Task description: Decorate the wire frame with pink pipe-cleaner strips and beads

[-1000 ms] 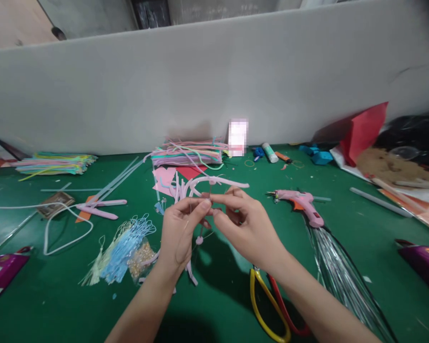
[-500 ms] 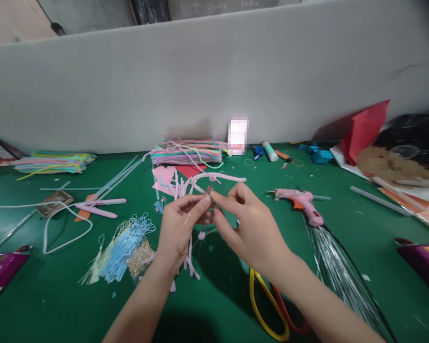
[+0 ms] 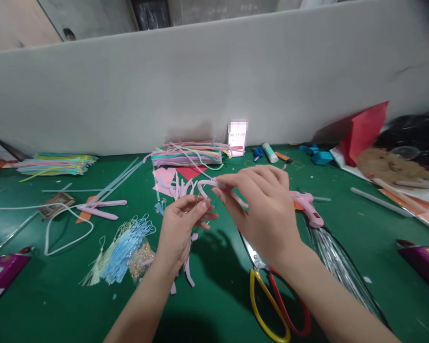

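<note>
In the middle of the head view, my left hand [image 3: 181, 228] is closed, its thumb and fingers pinching a cluster of pale pink pipe cleaners [image 3: 187, 271]. Some ends stick up behind the fingers and others hang below them. My right hand [image 3: 262, 209] pinches one curved pink pipe cleaner [image 3: 203, 183] between thumb and index finger, just right of my left hand. That strand arches over from the cluster, and its free end shows below the right fingers. Partly under my right wrist lie scissors [image 3: 257, 263] with one yellow and one red handle.
A bundle of coloured pipe cleaners [image 3: 189, 156] lies against the wall beside a phone [image 3: 237, 138]. Blue tassels [image 3: 123, 255] and a bag of beads [image 3: 140, 261] lie left. Right are a pink glue gun [image 3: 309, 207], silvery strips [image 3: 339, 259] and a purple device [image 3: 423, 264].
My right hand has moved up and to the right, away from the left fingers, and now grips the curved pipe cleaner. The left hand has stayed nearly still. More of the scissors shows.
</note>
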Demonstrator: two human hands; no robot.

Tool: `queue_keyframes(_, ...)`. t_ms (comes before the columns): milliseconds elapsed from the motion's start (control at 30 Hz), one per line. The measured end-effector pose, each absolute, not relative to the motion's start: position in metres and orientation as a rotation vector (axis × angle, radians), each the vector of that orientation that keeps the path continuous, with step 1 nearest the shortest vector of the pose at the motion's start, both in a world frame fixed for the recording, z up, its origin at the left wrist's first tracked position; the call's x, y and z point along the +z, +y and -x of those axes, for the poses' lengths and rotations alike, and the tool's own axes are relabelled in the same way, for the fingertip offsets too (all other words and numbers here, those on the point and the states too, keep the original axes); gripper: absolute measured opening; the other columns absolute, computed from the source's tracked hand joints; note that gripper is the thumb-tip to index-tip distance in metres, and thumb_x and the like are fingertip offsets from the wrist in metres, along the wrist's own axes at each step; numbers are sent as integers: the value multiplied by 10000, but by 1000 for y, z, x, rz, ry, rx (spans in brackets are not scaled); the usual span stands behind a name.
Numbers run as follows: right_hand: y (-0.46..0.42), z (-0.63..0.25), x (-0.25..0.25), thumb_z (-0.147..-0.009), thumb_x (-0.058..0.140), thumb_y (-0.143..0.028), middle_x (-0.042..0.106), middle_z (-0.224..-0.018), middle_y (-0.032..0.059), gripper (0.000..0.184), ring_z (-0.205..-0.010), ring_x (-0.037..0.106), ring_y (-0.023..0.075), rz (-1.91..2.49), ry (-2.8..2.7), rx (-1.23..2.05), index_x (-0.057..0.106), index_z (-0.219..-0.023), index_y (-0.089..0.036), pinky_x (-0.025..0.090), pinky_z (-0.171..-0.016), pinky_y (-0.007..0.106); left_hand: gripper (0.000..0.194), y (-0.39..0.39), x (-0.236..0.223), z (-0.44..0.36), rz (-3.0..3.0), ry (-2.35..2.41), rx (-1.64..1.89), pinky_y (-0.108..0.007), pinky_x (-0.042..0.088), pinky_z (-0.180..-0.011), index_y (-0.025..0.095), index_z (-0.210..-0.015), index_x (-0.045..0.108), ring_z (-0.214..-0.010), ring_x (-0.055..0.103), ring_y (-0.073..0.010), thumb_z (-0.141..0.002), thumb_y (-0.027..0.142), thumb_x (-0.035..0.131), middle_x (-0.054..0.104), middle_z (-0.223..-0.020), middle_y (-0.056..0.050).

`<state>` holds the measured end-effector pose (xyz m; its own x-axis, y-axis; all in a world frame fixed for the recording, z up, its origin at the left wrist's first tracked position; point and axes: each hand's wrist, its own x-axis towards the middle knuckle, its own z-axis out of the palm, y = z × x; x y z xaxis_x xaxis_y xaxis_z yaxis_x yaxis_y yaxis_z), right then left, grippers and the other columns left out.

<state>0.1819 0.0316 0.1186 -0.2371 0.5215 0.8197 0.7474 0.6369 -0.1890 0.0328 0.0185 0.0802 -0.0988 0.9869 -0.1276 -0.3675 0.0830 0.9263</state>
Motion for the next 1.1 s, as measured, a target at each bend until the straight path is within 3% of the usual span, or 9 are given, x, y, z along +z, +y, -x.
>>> queue_keyframes(200, 11, -171, 111, -872, 582, -87, 724, -780, -21, 177, -771, 604, 168, 885, -2036, -187, 639, -850, -253, 395, -896, 396, 226, 22, 79, -29, -750, 1050, 1423, -144, 418, -430, 155, -726, 683, -480, 547, -53, -659, 313, 829, 655, -641, 35)
queue_keyframes(467, 4, -189, 101, -832, 556, -14, 693, -751, -10, 249, -868, 617, 190, 857, -2078, -83, 646, -835, -246, 422, -886, 411, 223, 25, 78, -20, -568, 980, 1423, -117, 387, -424, 147, -743, 684, -535, 575, -50, -646, 299, 817, 630, -622, 42)
queue_keyframes(867, 34, -225, 96, -863, 634, -152, 693, -753, 7, 117, -878, 622, 217, 920, -2098, -23, 671, -806, -246, 442, -766, 385, 206, 18, 93, -24, -337, 806, 1318, -88, 397, -388, 128, -676, 601, -444, 527, 0, -655, 163, 803, 582, -586, 66)
queue_keyframes(1100, 44, -237, 115, -853, 681, -227, 719, -775, 7, 45, -811, 609, 212, 823, -2165, 165, 698, -831, -263, 480, -743, 383, 282, 17, 86, -19, -510, 706, 1194, -111, 421, -377, 157, -698, 616, -428, 557, -38, -610, 252, 867, 571, -554, 75)
